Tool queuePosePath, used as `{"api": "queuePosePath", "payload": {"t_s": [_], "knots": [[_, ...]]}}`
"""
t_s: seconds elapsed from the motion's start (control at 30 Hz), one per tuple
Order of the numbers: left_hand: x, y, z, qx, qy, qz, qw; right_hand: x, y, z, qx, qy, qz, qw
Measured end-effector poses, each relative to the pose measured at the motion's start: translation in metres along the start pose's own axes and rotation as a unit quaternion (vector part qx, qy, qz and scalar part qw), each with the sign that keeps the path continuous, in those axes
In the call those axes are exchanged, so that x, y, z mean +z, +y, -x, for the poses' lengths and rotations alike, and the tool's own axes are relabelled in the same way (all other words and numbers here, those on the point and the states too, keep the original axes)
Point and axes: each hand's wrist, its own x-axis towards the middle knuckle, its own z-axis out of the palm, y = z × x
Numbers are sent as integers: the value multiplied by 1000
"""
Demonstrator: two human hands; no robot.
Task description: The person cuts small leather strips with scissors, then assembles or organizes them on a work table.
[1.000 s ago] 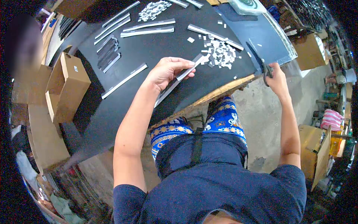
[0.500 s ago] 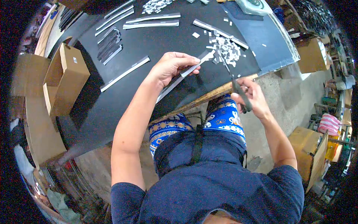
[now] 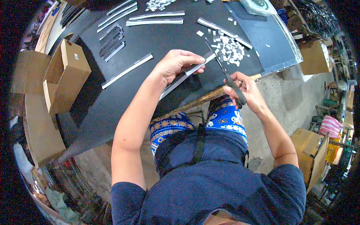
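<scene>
My left hand (image 3: 182, 64) pinches a long strip (image 3: 174, 84), grey and white, between thumb and fingers near its far end. That end reaches the blades of the black-handled scissors (image 3: 221, 67). Around the scissors' handles my right hand (image 3: 241, 87) is closed, and the blades point up and to the left across the strip's tip. Just beyond the blades lies a heap of small cut pieces (image 3: 231, 51), white and grey, on the black tabletop (image 3: 157, 39). Behind the heap rests another long strip (image 3: 240, 39).
More strips (image 3: 155, 21) lie at the back of the table, with a dark bundle of strips (image 3: 111, 41) and a single strip (image 3: 127, 71) to the left. An open cardboard box (image 3: 77, 65) stands at left. Another carton (image 3: 309, 150) is on the floor at right.
The scissors and my right hand have moved left and up, bringing the blades across the strip's end. My left hand still holds the strip, barely shifted.
</scene>
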Motion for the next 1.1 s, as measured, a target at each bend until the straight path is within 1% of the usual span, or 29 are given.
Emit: {"api": "queuePosePath", "payload": {"t_s": [0.27,0.57,0.63,0.73,1.1], "knots": [[-2,-1,-2,-6,-6,1,1000,1,-2,-4,-4,-7,-18,1000],[-2,-1,-2,-4,-11,-7,1000,0,-2,-9,-4,-9,16,1000],[-2,-1,-2,-6,-12,-8,1000,-1,2,-12,-24,-7,5,1000],[-2,-1,-2,-3,-14,4,1000,-1,-6,-8,-3,-13,9,1000],[-3,-2,-4,-5,-17,9,1000,-2,-2,-9,-1,-12,11,1000]]}}
